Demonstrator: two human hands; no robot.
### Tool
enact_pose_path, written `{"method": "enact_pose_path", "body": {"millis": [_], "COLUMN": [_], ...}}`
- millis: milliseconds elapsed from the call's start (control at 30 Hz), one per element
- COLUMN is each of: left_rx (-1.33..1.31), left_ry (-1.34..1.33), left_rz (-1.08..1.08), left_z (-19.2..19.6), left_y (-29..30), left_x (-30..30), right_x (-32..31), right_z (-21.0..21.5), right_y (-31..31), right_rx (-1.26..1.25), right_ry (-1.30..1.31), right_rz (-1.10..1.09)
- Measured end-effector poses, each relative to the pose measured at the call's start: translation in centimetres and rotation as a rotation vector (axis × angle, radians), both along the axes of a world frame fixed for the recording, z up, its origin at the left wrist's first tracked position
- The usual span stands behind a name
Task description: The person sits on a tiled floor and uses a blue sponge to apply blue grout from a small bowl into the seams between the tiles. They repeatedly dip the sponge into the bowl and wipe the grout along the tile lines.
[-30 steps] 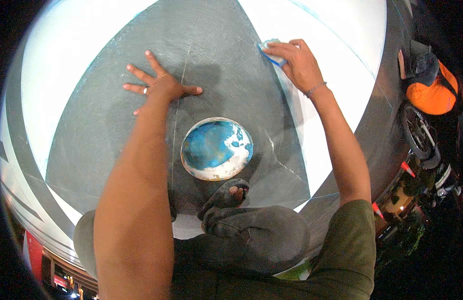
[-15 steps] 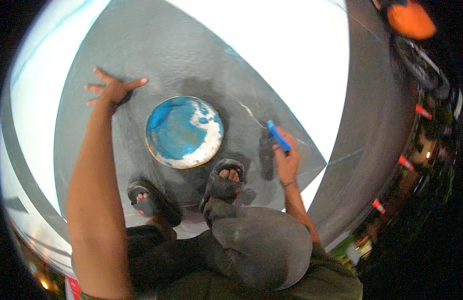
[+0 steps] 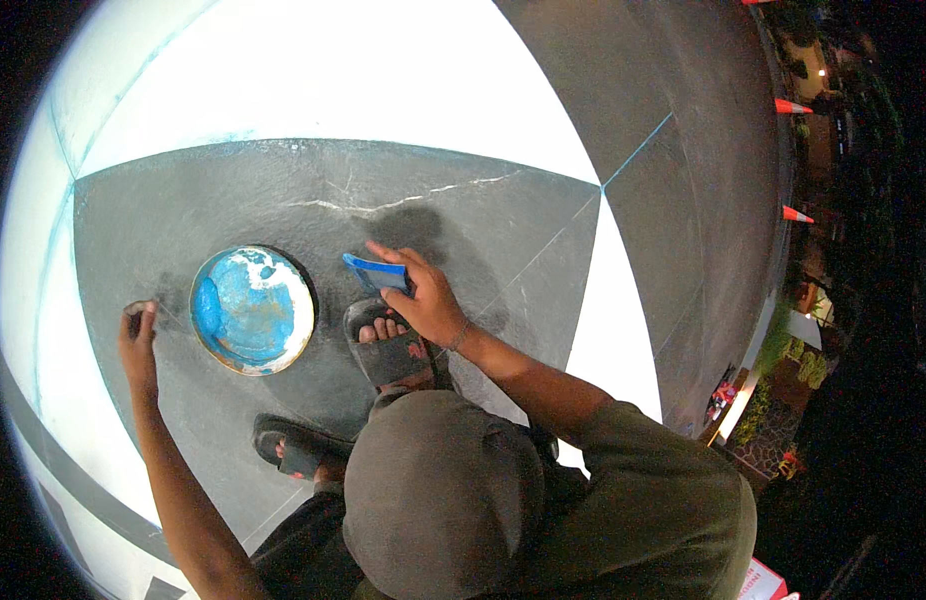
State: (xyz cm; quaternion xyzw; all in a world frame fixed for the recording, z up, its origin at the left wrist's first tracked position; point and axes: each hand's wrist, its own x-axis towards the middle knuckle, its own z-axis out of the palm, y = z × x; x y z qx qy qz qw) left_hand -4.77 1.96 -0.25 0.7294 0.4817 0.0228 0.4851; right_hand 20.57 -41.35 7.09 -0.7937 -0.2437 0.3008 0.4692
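Gripping a flat blue tool (image 3: 381, 272), the right hand (image 3: 428, 300) has thumb and fingers closed on it, index stretched past it. Tool's exact kind hard to tell. It's above the dark grey panel (image 3: 183, 215), between the round tray (image 3: 306, 318) and the right sandal (image 3: 388, 347). Left hand (image 3: 138, 340) is left of the tray: fingers half curled, slack, nothing visible in them; can't tell if it touches the ground.

Status, my read: the big white area (image 3: 363, 80) beyond the panel looks coated, as does the white strip (image 3: 613, 320) to the right. Blue traces show along the panel's far edge, so that border may need touch-up. Panel itself is grey, with a pale jagged line (image 3: 423, 196) across it. Tray has blue and white smears, no obvious full load. Can't tell whether the grey gets coated.
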Motion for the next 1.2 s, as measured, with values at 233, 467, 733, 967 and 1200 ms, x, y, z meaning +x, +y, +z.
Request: {"method": "enact_pose_path", "body": {"millis": [233, 467, 733, 967, 1200], "left_rx": [-0.019, 0.097, -0.050, -0.130, -0.172], "left_ry": [0.196, 0.207, 0.025, 0.029, 0.002], "left_rz": [-0.225, -0.239, 0.156, 0.564, 1.026], "left_z": [2.1, 0.7, 0.8, -4.0, -5.6], "left_y": [-4.8, -7.3, -13.1, -16.5, -20.3], "left_x": [0.6, 3.8, 1.4, -2.8, -6.8], "right_x": [-0.2, 2.2, 2.7, 5.6, 7.6], "right_z": [-1.4, -0.3, -1.5, -5.9, -10.9], "right_y": [4.1, 8.4, 15.6, 18.7, 22.3], "right_rx": [0.104, 0.297, 0.171, 0.224, 0.202], "right_ry": [0.031, 0.108, -0.077, 0.061, 0.115], "right_rz": [0.118, 0.148, 0.483, 0.716, 0.949]}}
